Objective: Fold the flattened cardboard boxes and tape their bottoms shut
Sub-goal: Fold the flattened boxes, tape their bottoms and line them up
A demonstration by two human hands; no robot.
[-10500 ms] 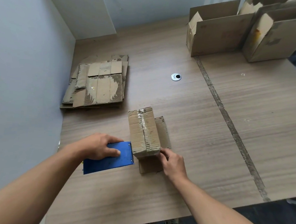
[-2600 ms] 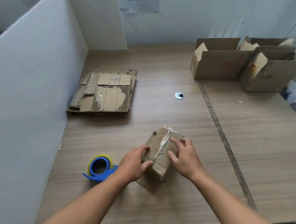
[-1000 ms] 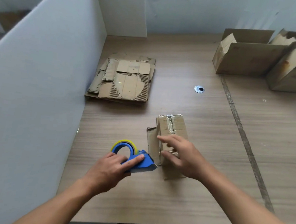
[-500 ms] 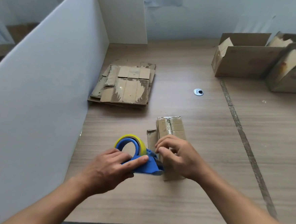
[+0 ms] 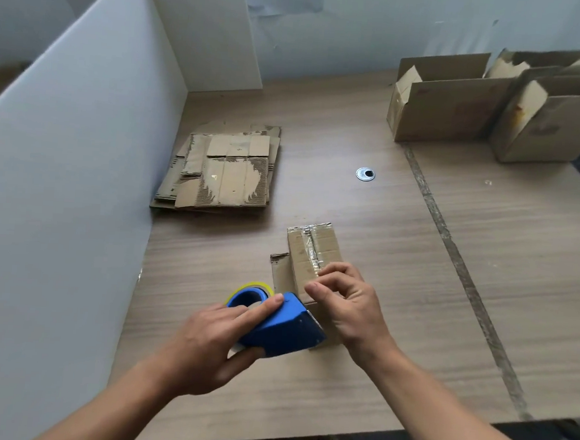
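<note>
A small folded cardboard box (image 5: 313, 252) stands bottom-up on the wooden table (image 5: 413, 297), with old shiny tape along its seam. My left hand (image 5: 218, 345) grips a blue tape dispenser (image 5: 284, 329) with a yellow-rimmed roll, held just left of the box's near end. My right hand (image 5: 348, 303) hovers over the box's near end with thumb and forefinger pinched together beside the dispenser's toothed edge; whether tape is between them I cannot make out. A stack of flattened boxes (image 5: 223, 170) lies at the back left.
Two assembled open boxes (image 5: 440, 106) (image 5: 556, 128) stand at the back right corner. A white partition (image 5: 72, 170) walls off the left side. A round metal grommet (image 5: 365, 174) sits mid-table, and a dark seam (image 5: 457, 266) runs down the right half.
My left hand has lifted and tilted the dispenser toward the box. My right hand's fingers have come off the dispenser's front and now pinch above the box end.
</note>
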